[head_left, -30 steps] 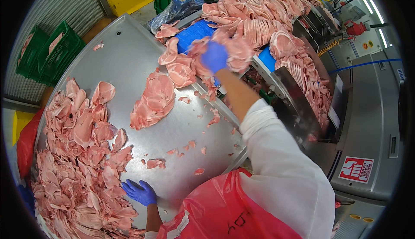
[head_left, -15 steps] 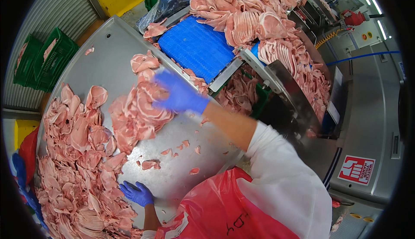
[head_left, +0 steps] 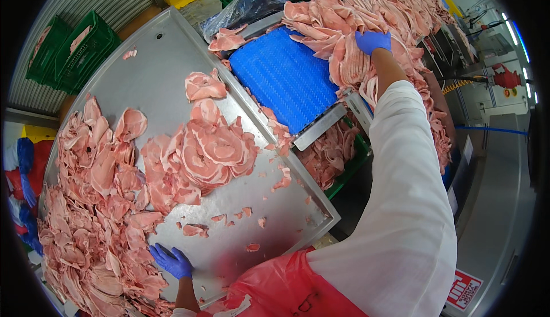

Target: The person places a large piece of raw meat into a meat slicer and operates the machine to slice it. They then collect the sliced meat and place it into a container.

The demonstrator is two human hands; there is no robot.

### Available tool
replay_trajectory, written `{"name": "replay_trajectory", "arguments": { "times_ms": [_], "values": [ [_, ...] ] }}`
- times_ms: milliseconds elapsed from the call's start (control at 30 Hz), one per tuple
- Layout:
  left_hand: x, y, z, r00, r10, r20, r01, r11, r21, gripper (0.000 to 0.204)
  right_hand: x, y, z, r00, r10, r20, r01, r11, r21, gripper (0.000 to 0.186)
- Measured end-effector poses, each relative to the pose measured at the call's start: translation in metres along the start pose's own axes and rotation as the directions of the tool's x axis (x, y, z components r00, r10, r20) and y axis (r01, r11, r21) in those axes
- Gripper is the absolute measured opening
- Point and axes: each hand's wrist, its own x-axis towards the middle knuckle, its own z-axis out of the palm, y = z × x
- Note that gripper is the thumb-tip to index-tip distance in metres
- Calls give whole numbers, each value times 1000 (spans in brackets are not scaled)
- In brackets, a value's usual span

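My left hand (head_left: 172,261), in a purple glove, lies open with fingers apart on the steel table (head_left: 172,71). Its fingertips are at the edge of a big heap of thin raw meat slices (head_left: 94,225). My right arm is stretched far forward. The gloved right hand (head_left: 373,42) rests on the sliced meat (head_left: 352,59) heaped past the blue conveyor belt (head_left: 283,79); its fingertips are hidden, so its grip cannot be made out. A smaller pile of slices (head_left: 212,151) lies mid-table, with one loose clump (head_left: 204,85) just beyond it.
Meat scraps (head_left: 195,230) are scattered on the near table. Green crates (head_left: 86,50) stand at the far left; another green crate (head_left: 349,165) with meat sits below the belt's end. A plastic-wrapped device (head_left: 252,8) is beside the belt. Blue-gloved co-worker's hands (head_left: 27,191) show at the left edge.
My right hand has left the mid-table pile and moved forward and right onto the meat past the belt. My left hand has stayed on the table. The view has shifted slightly.
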Motion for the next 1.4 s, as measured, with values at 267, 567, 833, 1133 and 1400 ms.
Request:
{"name": "replay_trajectory", "arguments": {
  "times_ms": [267,567,833,1133,1400],
  "values": [
    [0,3,-1,1000,17,-17,-16,1000,19,66,2,-16,1,996,-17,-90,22,999,47,63],
    [4,11,-11,999,-12,-40,10,999,-51,68,-2,-21,10,985,-68,-157,82,993,83,62],
    [1,5,-4,995,-97,18,98,991,-91,72,25,-23,24,995,-96,-2,95,986,134,61],
    [1,-10,1,999,-44,-21,42,994,-99,72,160,29,120,988,-138,69,126,980,151,68],
    [-2,-7,2,995,-93,29,94,994,-51,70,156,51,126,990,-48,129,0,939,344,75]
  ]
}}
